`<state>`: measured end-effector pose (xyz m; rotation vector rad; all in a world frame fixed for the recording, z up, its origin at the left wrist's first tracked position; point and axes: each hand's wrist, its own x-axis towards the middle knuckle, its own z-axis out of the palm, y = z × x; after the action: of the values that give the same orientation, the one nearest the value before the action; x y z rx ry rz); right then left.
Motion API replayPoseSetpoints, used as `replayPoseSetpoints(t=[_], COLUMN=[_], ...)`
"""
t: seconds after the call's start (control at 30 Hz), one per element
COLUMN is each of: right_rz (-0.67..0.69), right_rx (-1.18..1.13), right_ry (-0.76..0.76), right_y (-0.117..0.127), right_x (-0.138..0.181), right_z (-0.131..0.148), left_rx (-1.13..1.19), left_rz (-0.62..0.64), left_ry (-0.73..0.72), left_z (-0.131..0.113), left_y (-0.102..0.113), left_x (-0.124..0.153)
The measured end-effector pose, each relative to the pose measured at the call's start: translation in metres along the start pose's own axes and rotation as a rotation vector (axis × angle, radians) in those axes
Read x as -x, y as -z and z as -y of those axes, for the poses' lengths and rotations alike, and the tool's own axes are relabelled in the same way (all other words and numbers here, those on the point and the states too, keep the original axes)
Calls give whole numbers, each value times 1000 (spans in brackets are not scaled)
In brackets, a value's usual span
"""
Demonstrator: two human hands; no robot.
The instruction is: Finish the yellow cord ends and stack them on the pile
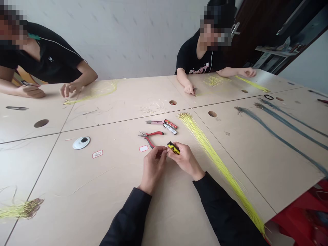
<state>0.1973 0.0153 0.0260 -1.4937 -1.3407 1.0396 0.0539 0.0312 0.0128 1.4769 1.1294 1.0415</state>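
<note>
My right hand [186,160] is closed around a small yellow-and-black tool [173,147], held just above the table [77,184]. Fingertip to fingertip with it, my left hand [153,165] pinches something too small to make out. Both hands hover at the table's middle, in black sleeves. Red-handled pliers [151,136] lie just beyond my left hand. A long bundle of yellow wires [217,160] runs diagonally to the right of my right hand.
Pink snips [154,122] and two small boxes [170,126] lie past the pliers. A white disc [81,142] and stickers sit at left. Grey-blue wire bundles [279,136] lie far right. Two other people work yellow wires across the table. A yellow bundle [22,209] lies near left.
</note>
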Motion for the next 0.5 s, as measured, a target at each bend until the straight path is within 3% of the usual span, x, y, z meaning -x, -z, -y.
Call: replayPoseSetpoints(t=[0.13, 0.33, 0.5], right_rz=[17, 29, 58], right_rx=[25, 65, -19], right_ry=[11, 43, -68], right_y=[2, 2, 1], right_x=[-1, -1, 0], right_z=[0, 0, -1], left_rx=[-136, -148, -77], left_rz=[-47, -48, -49], left_ry=[-57, -68, -17], left_z=[0, 5, 3], left_y=[-1, -4, -4], left_x=[1, 1, 0])
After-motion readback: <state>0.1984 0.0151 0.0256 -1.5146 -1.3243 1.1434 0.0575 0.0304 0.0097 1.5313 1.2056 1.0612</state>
